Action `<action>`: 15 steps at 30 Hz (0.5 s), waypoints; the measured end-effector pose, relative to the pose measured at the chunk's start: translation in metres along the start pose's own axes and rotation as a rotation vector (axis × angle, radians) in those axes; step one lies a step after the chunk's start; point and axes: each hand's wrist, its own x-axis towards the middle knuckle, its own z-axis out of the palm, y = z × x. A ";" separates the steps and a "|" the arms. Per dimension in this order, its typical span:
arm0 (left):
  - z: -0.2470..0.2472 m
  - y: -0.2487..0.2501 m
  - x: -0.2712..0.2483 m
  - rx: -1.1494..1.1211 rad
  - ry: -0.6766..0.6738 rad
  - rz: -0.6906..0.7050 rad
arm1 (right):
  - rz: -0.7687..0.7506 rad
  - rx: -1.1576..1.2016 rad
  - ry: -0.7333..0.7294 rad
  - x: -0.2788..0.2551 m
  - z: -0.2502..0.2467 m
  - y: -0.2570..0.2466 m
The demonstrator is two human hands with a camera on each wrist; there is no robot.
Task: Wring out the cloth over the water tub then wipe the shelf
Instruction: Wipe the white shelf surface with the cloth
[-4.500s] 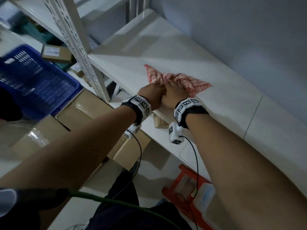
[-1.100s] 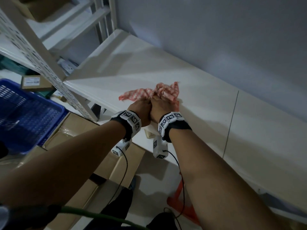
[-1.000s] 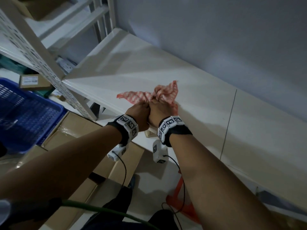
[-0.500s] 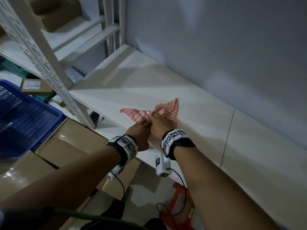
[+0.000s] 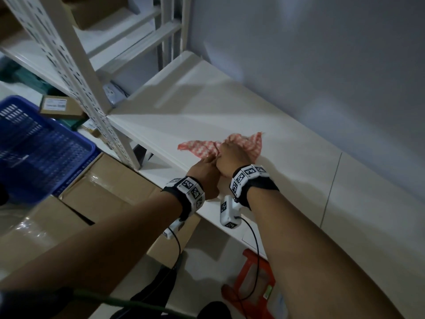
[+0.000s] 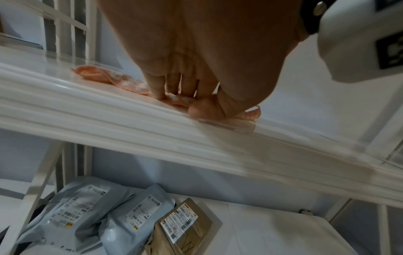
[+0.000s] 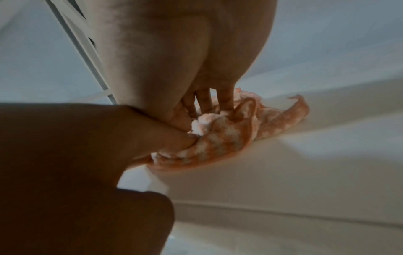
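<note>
A red-and-white checked cloth (image 5: 241,143) lies bunched on the white shelf (image 5: 299,180), near its front edge. My two hands sit side by side on it. My right hand (image 5: 232,157) grips the bunched middle; in the right wrist view its fingers (image 7: 207,103) dig into the cloth (image 7: 231,138). My left hand (image 5: 204,171) holds the near left part. In the left wrist view its fingertips (image 6: 161,89) and thumb pinch the cloth (image 6: 128,84) at the shelf lip (image 6: 152,131). No water tub is in view.
A perforated white upright (image 5: 76,77) stands at the shelf's left end, and a grey wall (image 5: 322,65) runs behind. Below left are a blue basket (image 5: 34,146) and cardboard boxes (image 5: 103,192). A red stool (image 5: 253,286) stands below. Parcels (image 6: 87,207) lie on the lower shelf.
The cloth went from spread out to bunched under both hands. In the last second the hands stayed together on it and shifted slightly along the shelf.
</note>
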 end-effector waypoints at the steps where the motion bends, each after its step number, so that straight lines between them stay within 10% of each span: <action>1: 0.004 -0.001 -0.001 0.025 0.003 0.030 | 0.000 0.017 0.005 -0.003 0.002 -0.001; 15: 0.016 -0.011 -0.029 0.110 0.011 0.125 | -0.047 0.201 0.030 -0.044 0.022 -0.007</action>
